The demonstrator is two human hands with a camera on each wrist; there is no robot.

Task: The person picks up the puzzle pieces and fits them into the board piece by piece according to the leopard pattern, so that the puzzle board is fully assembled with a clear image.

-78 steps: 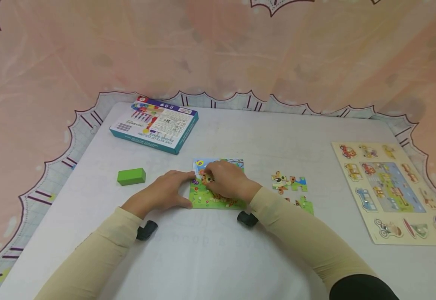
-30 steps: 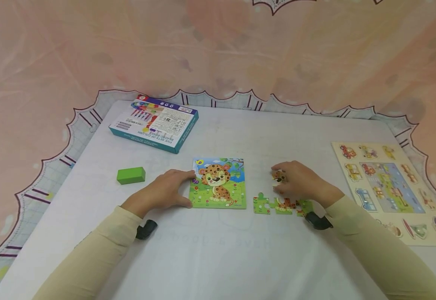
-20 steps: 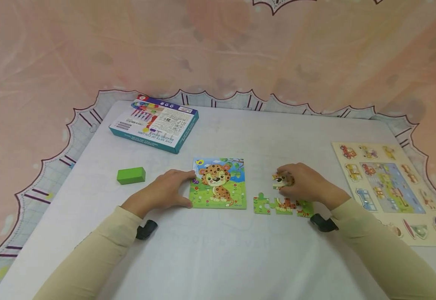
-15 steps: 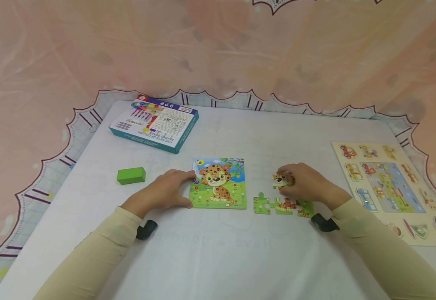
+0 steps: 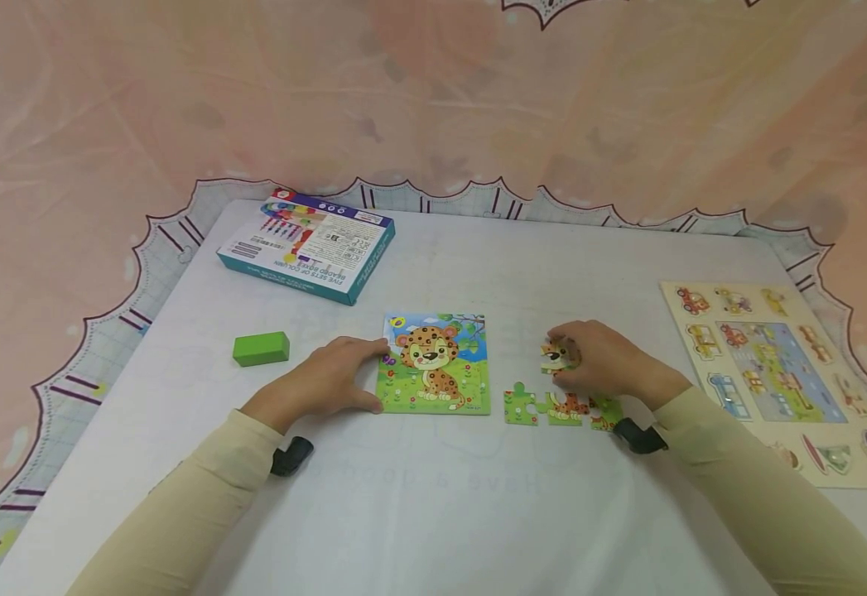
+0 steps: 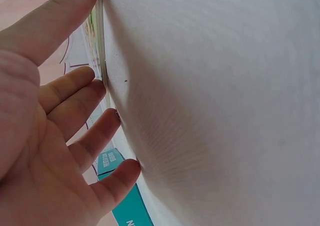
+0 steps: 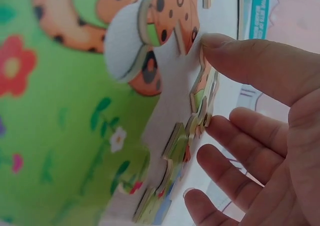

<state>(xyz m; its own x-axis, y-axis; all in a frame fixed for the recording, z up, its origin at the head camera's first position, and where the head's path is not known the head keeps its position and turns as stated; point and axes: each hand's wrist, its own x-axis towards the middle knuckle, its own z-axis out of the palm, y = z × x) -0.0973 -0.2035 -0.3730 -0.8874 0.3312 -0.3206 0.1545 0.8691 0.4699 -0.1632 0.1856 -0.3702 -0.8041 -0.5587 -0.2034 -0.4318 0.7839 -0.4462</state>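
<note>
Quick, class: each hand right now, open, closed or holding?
Left hand: open, touching the left edge of the leopard puzzle.
Right hand: closed, pinching a leopard-face piece.

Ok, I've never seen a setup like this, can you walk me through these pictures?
No machine here, just a person working bare-handed. The wide picture comes from a camera worn on the head, looking down; the two close ones come from a camera on each wrist. On the white-covered table, the left hand touches the left edge of a square, colourful leopard-picture board. The right hand pinches a flat, spotted jigsaw section with an animal's face; I can't tell whether it's one piece or several joined. Closer to the person lies a row of flat green-and-orange jigsaw pieces. Also there: a bright green rectangular block, a flat white-and-teal box, and, over to the right, a beige board with vehicle pictures.
</note>
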